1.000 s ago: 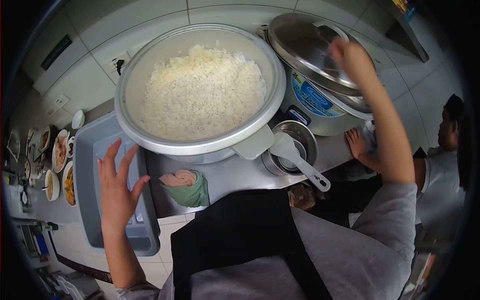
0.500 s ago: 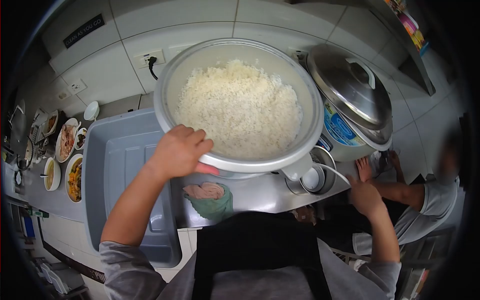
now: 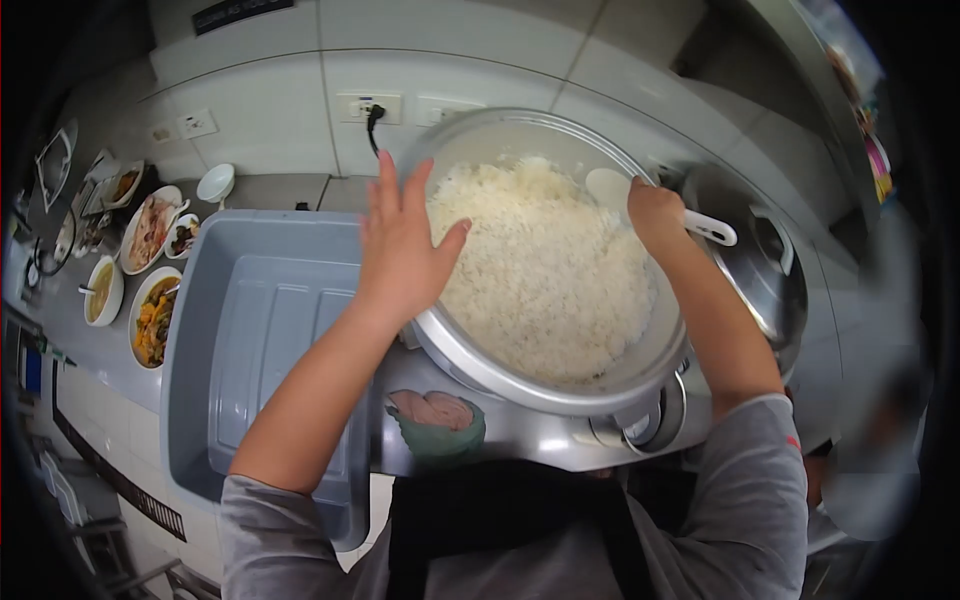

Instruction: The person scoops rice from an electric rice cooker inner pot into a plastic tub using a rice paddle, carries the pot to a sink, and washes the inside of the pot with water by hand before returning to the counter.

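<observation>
My right hand grips a white rice paddle, its blade over the right back part of the rice. The cooked white rice fills much of a large round metal pot. My left hand is raised at the pot's left edge, fingers spread, holding nothing. Left of the pot lies a grey plastic tub with no contents visible. A green and pink cloth rests on the counter in front of the pot.
Bowls and plates of food, among them a bowl of yellow food, stand at the left. A lidded rice cooker is at the right, partly behind my arm. A metal container sits by the pot. A blurred person is at the far right.
My right hand has lifted the paddle from beside the metal container to above the rice. My left hand has let go of the pot's rim and opened. The view has shifted.
</observation>
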The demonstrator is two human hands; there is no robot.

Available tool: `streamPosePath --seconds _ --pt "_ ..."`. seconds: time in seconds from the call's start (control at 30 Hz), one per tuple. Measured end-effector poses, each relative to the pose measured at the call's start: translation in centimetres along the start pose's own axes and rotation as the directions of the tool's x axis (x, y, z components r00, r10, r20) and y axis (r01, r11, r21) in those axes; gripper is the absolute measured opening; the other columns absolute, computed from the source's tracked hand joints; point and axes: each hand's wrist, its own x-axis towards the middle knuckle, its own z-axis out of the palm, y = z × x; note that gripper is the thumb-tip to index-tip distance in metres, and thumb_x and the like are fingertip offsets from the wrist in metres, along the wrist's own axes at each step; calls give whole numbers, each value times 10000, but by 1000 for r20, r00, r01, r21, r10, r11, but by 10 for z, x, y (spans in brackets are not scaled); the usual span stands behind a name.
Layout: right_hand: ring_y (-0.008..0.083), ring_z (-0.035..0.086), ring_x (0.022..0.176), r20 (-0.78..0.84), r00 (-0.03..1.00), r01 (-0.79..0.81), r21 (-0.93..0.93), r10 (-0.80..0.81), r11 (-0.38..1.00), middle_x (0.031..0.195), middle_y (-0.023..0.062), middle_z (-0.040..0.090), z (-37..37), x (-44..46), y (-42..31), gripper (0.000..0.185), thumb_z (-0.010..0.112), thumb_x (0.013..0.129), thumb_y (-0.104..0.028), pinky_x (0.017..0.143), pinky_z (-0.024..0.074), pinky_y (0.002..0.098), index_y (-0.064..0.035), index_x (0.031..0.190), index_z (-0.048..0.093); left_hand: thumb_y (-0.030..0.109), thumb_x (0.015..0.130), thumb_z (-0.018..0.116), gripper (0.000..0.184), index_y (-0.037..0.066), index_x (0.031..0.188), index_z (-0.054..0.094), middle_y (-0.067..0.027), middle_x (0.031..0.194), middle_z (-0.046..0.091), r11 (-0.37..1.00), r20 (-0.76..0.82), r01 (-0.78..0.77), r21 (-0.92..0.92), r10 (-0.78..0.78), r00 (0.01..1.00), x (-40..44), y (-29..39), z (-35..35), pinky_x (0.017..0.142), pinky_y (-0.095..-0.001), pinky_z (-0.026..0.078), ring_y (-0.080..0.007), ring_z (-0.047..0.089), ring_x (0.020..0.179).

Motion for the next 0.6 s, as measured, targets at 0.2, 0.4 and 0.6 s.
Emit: streamPosePath --seconds 0.2,0.4,0.6 --pt "260 676 850 -6 982 186 -20 -186 982 849 91 685 38 94 -34 256 528 910 -293 673 530 396 -72 1016 601 17 779 547 745 105 1447 228 -290 1480 168 999 145 5 -38 0 989 1 1 -9 1108 -476 234 -481 175 1362" --pt "257 669 837 49 938 342 45 -344 939 855 87 683 12 99 -56 324 511 909 -397 691 512 401 -99 997 605 -4 758 520 768 143 1454 231 -271 1485 181 999 178 -13 -33 19 984 2 0 -11 1101 -468 257 -472 179 1365" --pt "263 670 828 10 904 423 143 -428 895 847 95 683 -17 102 -89 204 474 926 -249 680 509 402 -115 1033 585 -25 751 503 737 141 1434 284 -243 1489 202 999 156 36 -37 -30 987 5 4 -10 1102 -449 265 -445 193 1371"
